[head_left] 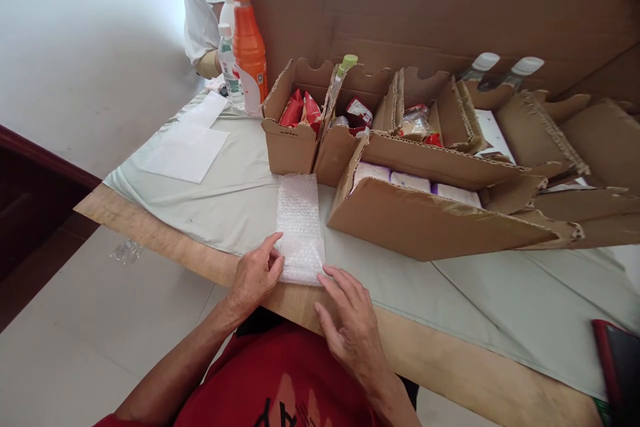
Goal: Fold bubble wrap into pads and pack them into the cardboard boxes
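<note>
A strip of clear bubble wrap lies lengthwise away from me on the cloth. Its near end looks doubled over and reaches the table's front edge. At the left side of that doubled part is my left hand, fingers curled, with thumb and forefinger gripping the wrap's edge. My right hand is open at the right side, its fingertips touching the wrap and its thumb held apart. Whether anything lies inside the fold cannot be made out.
Cardboard boxes with red packets stand behind; a long box of white-and-purple packs is at right. An orange bottle and flat white sheets are at left. A person's sleeve shows beyond. A dark red-edged object lies right.
</note>
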